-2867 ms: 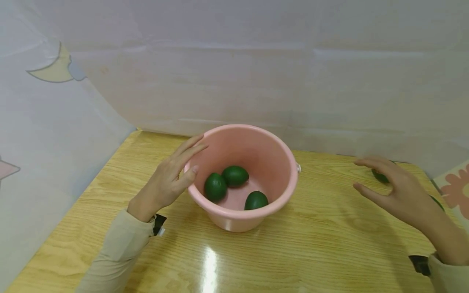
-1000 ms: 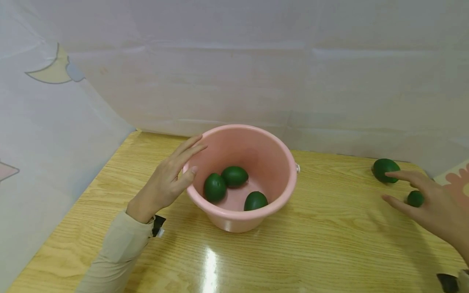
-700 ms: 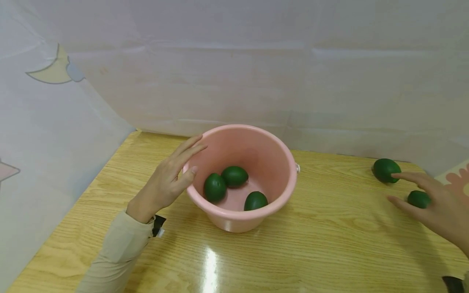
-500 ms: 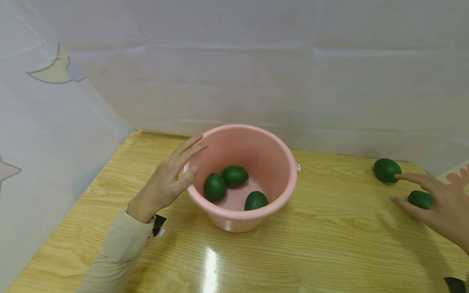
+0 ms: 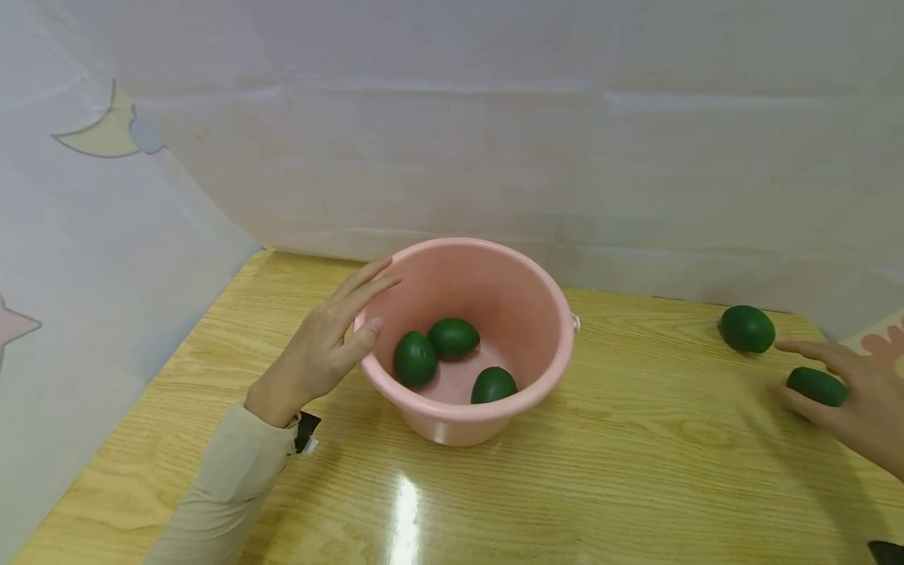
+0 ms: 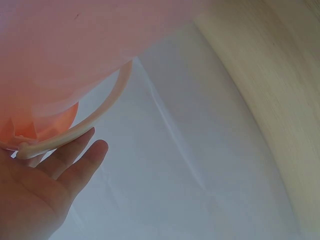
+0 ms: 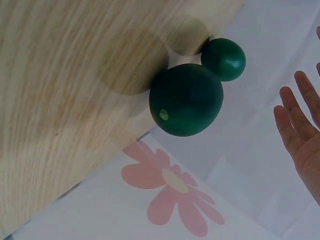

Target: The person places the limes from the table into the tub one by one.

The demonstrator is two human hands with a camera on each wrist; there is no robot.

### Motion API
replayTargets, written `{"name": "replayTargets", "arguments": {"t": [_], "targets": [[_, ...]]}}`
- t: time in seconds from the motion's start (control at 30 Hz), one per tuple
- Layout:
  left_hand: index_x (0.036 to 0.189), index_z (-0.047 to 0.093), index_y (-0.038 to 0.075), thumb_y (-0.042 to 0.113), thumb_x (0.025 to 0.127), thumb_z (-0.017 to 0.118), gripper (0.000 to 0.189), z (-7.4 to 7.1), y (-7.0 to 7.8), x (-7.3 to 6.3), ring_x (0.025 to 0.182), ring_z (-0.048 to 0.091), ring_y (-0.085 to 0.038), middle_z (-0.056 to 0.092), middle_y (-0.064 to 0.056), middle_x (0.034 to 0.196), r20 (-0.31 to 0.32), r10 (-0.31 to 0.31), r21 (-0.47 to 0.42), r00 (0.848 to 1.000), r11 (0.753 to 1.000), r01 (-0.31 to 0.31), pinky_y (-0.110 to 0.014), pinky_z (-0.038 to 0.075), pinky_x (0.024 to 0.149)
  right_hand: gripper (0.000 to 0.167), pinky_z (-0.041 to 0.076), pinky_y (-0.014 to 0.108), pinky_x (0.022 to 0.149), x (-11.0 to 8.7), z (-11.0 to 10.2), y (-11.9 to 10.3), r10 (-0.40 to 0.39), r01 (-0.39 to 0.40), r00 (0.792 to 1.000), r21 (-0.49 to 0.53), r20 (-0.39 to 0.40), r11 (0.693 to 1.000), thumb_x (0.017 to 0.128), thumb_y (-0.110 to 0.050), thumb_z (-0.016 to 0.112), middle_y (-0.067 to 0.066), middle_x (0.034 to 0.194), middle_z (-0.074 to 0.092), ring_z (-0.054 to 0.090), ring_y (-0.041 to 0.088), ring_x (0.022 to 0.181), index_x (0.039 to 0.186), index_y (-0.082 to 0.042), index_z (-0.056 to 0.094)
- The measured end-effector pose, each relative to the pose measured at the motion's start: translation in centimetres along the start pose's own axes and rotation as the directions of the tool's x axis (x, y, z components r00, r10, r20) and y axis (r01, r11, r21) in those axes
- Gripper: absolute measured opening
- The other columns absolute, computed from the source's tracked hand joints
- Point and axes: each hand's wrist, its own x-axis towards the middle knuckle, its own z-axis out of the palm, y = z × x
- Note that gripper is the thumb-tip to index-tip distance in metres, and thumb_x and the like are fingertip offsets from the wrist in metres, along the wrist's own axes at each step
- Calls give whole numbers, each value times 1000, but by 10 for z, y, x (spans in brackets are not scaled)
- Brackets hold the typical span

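Observation:
A pink bucket (image 5: 455, 431) stands on the wooden table, holding three dark green avocados, one at the left (image 5: 415, 359), one at the back (image 5: 453, 338) and one at the front (image 5: 493, 385). My left hand (image 5: 318, 345) rests on the bucket's left rim with fingers extended; the left wrist view shows them beside the pale handle (image 6: 95, 116). At the table's right, my right hand (image 5: 865, 400) hovers around a nearer avocado (image 5: 817, 387), thumb and fingers spread. Another avocado (image 5: 747, 329) lies behind it, past the fingertips. The right wrist view shows a gap between my right hand (image 7: 306, 135) and both avocados.
A pale printed sheet (image 5: 452, 157) hangs behind and along the sides of the table (image 5: 636, 471). A pink flower print (image 7: 172, 182) shows beyond the table's right edge. A white handle joint (image 5: 576, 322) sticks out on the bucket's right side.
My right hand has moved right, away from the bucket, and now sits over the nearer avocado, uncovering both avocados on the table. The left hand and the bucket stay in place.

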Motion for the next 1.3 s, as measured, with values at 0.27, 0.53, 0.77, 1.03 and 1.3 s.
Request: {"name": "replayTargets", "arguments": {"t": [0.27, 0.53, 0.77, 1.03, 1.3], "targets": [[149, 46, 16, 24, 97, 47, 53, -1, 2, 2, 148, 33, -24, 30, 0, 162, -6, 6, -2, 1000, 1000, -6, -59, 35, 111, 62, 27, 77, 93, 0, -2, 5, 63, -65, 996, 24, 68, 998, 81, -6, 78, 34, 135, 51, 40, 65, 111, 134, 10, 51], [149, 46, 16, 25, 97, 46, 53, 0, 1, 0, 148, 33, -25, 30, -1, 163, -3, -4, -7, 1000, 1000, 4, -60, 35, 110, 63, 22, 78, 101, -5, 0, 20, 41, -42, 998, 27, 50, 999, 80, -2, 77, 46, 126, 48, 31, 60, 128, 136, 10, 50], [149, 45, 17, 28, 97, 46, 53, 0, 1, 0, 148, 34, -25, 30, -1, 163, 4, -11, -9, 1000, 1000, 11, -61, 34, 110, 61, 18, 78, 104, -9, 2, 25, 63, -65, 997, 43, 55, 997, 82, -2, 75, 48, 130, 43, 29, 64, 129, 135, 13, 48], [150, 45, 17, 30, 97, 45, 54, 0, 1, 0, 148, 33, -25, 29, 0, 163, 6, -12, -13, 1000, 1000, 12, -62, 33, 110, 60, 18, 80, 100, -11, 4, 34, 102, -106, 991, 36, 82, 994, 85, -4, 73, 49, 132, 40, 31, 69, 122, 134, 16, 45], [150, 45, 18, 28, 97, 46, 53, 0, 1, -1, 148, 33, -25, 29, 0, 163, 4, -12, -14, 1000, 1000, 12, -62, 34, 110, 62, 27, 76, 86, -14, 6, 42, 133, -133, 986, -11, 96, 991, 85, -10, 74, 47, 128, 44, 38, 65, 109, 134, 15, 46]]}}
